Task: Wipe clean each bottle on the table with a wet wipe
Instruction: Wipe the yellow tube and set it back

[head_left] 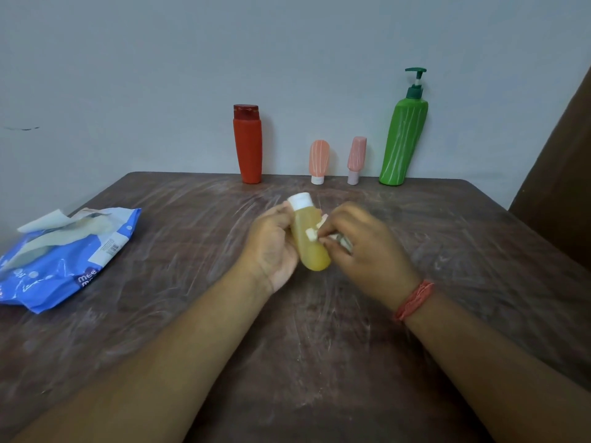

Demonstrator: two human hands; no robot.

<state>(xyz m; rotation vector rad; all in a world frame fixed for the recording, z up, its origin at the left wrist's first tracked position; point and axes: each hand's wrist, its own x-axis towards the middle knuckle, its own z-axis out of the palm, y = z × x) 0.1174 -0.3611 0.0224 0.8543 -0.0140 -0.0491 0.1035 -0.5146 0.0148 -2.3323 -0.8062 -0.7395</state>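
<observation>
My left hand (pixel 271 247) grips a yellow bottle (pixel 311 251) with a white cap, held tilted above the middle of the table. My right hand (pixel 361 247) presses a crumpled white wet wipe (pixel 315 233) against the bottle's side; most of the wipe is hidden in my fingers. Along the far edge stand a red bottle (pixel 248 145), an orange tube (pixel 319 161) on its cap, a pink tube (pixel 356 159) on its cap, and a tall green pump bottle (pixel 404 139).
A blue pack of wet wipes (pixel 60 254) lies open at the left of the brown table (pixel 192 282), a wipe sticking out of its top. A grey wall stands right behind the bottles. Something brown rises at the right edge (pixel 563 174).
</observation>
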